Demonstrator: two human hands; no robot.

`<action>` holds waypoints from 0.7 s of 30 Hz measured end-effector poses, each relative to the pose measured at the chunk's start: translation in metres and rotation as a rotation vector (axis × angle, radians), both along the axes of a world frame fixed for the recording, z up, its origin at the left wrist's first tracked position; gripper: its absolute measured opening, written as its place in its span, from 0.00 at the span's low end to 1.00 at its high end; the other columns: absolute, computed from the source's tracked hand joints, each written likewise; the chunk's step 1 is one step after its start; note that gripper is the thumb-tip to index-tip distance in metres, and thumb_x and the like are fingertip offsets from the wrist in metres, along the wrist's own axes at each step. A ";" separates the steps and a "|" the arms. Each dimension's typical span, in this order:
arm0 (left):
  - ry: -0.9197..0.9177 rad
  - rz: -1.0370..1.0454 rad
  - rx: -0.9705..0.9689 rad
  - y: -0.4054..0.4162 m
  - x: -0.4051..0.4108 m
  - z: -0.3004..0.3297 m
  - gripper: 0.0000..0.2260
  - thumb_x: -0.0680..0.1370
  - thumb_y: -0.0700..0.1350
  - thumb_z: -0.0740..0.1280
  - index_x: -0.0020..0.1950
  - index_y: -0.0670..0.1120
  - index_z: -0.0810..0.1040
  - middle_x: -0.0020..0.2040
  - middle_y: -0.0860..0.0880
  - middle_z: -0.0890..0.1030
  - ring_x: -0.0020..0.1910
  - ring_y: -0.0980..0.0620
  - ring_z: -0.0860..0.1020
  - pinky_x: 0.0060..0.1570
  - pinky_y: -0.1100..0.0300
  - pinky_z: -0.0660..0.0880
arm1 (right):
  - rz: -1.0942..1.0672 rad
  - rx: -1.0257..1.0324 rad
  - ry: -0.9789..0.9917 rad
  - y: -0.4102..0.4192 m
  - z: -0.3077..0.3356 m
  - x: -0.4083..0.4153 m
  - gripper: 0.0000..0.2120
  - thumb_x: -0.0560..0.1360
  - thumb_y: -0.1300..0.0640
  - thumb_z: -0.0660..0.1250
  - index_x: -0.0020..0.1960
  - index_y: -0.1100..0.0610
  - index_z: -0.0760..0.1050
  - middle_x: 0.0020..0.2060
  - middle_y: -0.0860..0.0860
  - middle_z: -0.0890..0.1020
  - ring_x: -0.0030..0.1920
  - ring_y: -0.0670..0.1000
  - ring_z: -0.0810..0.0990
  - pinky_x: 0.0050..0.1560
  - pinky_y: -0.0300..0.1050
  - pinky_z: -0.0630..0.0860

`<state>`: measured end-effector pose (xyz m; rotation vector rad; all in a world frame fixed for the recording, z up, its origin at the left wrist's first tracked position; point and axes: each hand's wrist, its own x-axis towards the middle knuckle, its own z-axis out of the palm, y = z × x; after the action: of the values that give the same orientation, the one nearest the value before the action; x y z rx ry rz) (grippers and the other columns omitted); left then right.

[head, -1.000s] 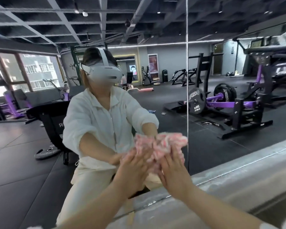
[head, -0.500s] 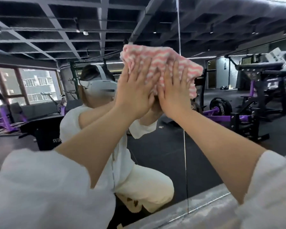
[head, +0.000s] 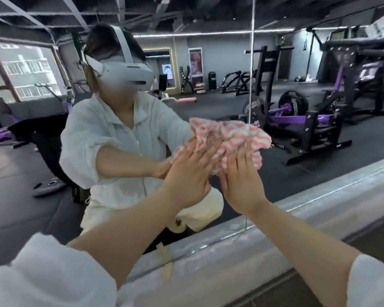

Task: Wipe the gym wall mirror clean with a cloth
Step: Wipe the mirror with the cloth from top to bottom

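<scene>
The wall mirror (head: 208, 69) fills the head view and reflects the gym and a person in a white shirt with a headset. A pink-and-white striped cloth (head: 231, 138) is bunched against the glass, low and just left of the vertical seam (head: 251, 63) between two panels. My left hand (head: 191, 167) presses the cloth's left part with straight fingers. Beside it, my right hand (head: 242, 176) presses the right part, fingers also flat. Both forearms reach up from the bottom of the frame.
A grey ledge (head: 319, 209) runs along the mirror's bottom edge, rising to the right. A strip of pale tape (head: 166, 262) hangs on it at lower centre. Purple and black weight machines (head: 308, 120) appear in the reflection at right.
Both hands have dragged the cloth down the glass from high up near the ceiling's reflection to low, and my view has tilted down with them.
</scene>
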<state>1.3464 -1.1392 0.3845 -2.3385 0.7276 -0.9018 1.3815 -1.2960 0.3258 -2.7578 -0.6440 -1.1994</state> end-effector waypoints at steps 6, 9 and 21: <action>0.340 0.106 0.250 -0.004 -0.020 -0.095 0.29 0.81 0.51 0.48 0.74 0.43 0.34 0.68 0.45 0.25 0.64 0.45 0.21 0.59 0.48 0.17 | 0.024 0.047 0.257 -0.014 -0.112 -0.037 0.22 0.82 0.54 0.43 0.66 0.68 0.63 0.60 0.69 0.75 0.61 0.72 0.73 0.59 0.64 0.74; 0.470 0.141 0.278 -0.003 -0.030 -0.131 0.27 0.83 0.50 0.49 0.78 0.44 0.42 0.75 0.47 0.33 0.72 0.46 0.28 0.61 0.50 0.18 | -0.050 -0.004 0.384 -0.023 -0.162 -0.043 0.23 0.80 0.52 0.44 0.59 0.64 0.73 0.51 0.62 0.82 0.51 0.65 0.82 0.56 0.59 0.75; 0.594 0.151 0.433 0.066 -0.064 -0.131 0.24 0.82 0.46 0.47 0.78 0.41 0.52 0.79 0.47 0.48 0.77 0.47 0.43 0.64 0.49 0.23 | 0.234 -0.050 0.595 0.043 -0.113 -0.064 0.25 0.71 0.48 0.48 0.46 0.57 0.82 0.41 0.55 0.84 0.41 0.59 0.82 0.37 0.49 0.77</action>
<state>1.2824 -1.0736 0.2536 -2.2164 0.8535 0.0431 1.3177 -1.2533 0.2127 -2.7582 -0.8836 -0.2900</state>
